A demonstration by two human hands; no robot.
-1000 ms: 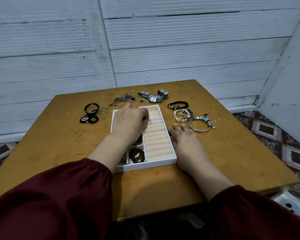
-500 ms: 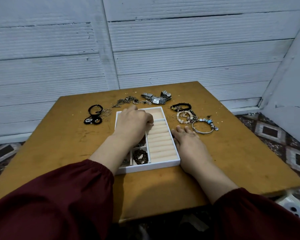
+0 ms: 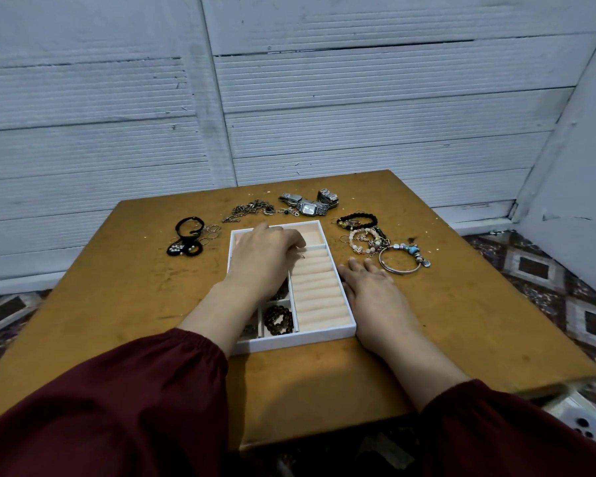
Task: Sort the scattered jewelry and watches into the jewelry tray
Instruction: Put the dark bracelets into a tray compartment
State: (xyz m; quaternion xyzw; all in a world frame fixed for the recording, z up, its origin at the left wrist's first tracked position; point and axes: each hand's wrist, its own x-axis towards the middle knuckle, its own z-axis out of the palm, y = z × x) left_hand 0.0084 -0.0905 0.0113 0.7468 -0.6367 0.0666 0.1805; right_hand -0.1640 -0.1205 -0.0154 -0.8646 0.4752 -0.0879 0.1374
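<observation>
the jewelry tray (image 3: 326,332) sits mid-table. our left hand (image 3: 262,258) curls over its ring rolls; we cannot tell if the fingers pinch a ring. our right hand (image 3: 372,290) lies flat, fingers together, steadying the tray. watches (image 3: 308,204) and bracelets (image 3: 369,235) wait beyond.

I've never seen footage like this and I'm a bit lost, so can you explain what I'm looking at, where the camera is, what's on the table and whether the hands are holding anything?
There is no machine here. A person wears a camera on the head, looking down at their own two hands.

A white jewelry tray sits on a brown table, with beaded bracelets in its near compartments.

Beyond it lie watches, a chain tangle and black hair ties; more bracelets and a silver bangle lie to the right.

The left hand reaches over the tray, curled, with something small at its fingertips; I cannot tell what. The right hand rests flat beside the tray, holding nothing.
</observation>
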